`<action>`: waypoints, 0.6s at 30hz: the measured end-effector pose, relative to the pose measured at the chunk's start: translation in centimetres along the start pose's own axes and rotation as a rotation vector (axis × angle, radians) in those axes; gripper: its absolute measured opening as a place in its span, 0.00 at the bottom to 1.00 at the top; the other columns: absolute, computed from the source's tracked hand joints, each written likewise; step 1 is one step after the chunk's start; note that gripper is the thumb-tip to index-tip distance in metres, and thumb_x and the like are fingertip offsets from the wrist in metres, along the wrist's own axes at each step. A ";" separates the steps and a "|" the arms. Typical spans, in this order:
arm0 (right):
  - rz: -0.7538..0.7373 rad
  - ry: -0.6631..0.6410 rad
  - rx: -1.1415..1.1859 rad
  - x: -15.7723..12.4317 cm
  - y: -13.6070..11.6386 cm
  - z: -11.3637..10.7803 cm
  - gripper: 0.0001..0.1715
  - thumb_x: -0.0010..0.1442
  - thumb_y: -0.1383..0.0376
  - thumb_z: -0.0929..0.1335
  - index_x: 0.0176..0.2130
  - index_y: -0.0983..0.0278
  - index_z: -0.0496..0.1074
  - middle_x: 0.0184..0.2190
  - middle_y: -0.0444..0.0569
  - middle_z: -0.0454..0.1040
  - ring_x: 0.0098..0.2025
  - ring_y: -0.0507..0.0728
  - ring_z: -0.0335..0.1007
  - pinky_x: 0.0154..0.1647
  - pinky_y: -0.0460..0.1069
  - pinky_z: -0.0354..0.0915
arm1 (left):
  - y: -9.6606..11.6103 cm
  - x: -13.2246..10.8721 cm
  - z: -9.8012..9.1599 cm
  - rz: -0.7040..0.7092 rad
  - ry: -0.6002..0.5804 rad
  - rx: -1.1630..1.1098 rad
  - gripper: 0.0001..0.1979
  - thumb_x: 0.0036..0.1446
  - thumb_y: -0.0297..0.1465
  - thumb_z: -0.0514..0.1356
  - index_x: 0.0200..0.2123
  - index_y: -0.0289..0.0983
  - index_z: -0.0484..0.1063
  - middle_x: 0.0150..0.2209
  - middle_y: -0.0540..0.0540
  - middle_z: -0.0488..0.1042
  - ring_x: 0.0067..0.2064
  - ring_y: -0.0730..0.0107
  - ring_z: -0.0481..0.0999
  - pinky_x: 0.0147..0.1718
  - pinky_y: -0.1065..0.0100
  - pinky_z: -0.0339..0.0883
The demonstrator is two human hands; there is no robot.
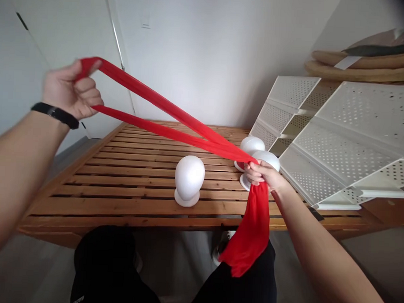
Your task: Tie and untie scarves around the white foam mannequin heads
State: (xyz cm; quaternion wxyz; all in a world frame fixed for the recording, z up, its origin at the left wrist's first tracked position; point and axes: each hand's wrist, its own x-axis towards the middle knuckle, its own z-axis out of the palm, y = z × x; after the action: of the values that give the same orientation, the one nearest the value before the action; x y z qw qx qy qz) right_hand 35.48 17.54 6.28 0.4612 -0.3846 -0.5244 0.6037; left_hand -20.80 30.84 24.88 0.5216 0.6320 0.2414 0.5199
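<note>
A long red scarf (164,105) stretches between my two hands in a narrow loop of two strands. My left hand (75,87), a black band on its wrist, is raised at the upper left and closed around the loop's far end. At the right, my right hand (259,173) grips the scarf where both strands meet. Below that grip the loose end hangs over my right knee. A white foam head (189,180) stands upright on the slatted wooden surface (127,206), below the stretched scarf. Two more foam heads (251,146) stand behind my right hand, partly hidden by it.
White perforated racks (351,126) stand on the right side of the slats. Folded brown cushions (364,64) are stacked at the upper right. A pale wall (218,59) rises behind the surface, and my knees (108,263) are at its front edge.
</note>
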 end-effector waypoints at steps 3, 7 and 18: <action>0.020 0.067 0.029 4.7 2.3 -2.7 0.19 0.57 0.53 0.77 0.35 0.62 0.71 0.19 0.33 0.47 0.19 0.45 0.36 0.18 0.44 0.44 | -6.6 2.4 -0.3 -0.092 -0.022 -0.078 0.24 0.77 0.38 0.37 0.59 0.28 0.62 0.23 0.57 0.37 0.22 0.92 0.45 0.34 0.79 0.38; 0.172 0.223 0.053 12.2 7.4 -5.1 0.22 0.53 0.53 0.79 0.34 0.63 0.68 0.19 0.33 0.48 0.19 0.45 0.37 0.17 0.44 0.43 | -16.6 6.2 -1.4 -0.272 0.099 -0.241 0.19 0.76 0.38 0.44 0.52 0.34 0.68 0.21 0.58 0.36 0.22 0.79 0.36 0.22 0.76 0.34; 0.480 0.274 0.196 11.2 22.2 -1.8 0.25 0.54 0.51 0.77 0.33 0.61 0.63 0.21 0.36 0.58 0.19 0.45 0.45 0.18 0.42 0.49 | -38.5 -8.2 0.2 -0.613 0.205 -0.461 0.19 0.64 0.43 0.55 0.25 0.38 0.67 0.14 0.56 0.50 0.16 0.76 0.49 0.17 0.72 0.48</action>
State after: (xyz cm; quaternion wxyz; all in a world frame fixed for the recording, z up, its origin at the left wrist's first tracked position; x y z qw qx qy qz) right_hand 30.66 28.23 -15.75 0.4065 -0.5293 -0.2903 0.6858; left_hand -14.28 36.84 -13.48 0.7541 0.3416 0.3465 0.4411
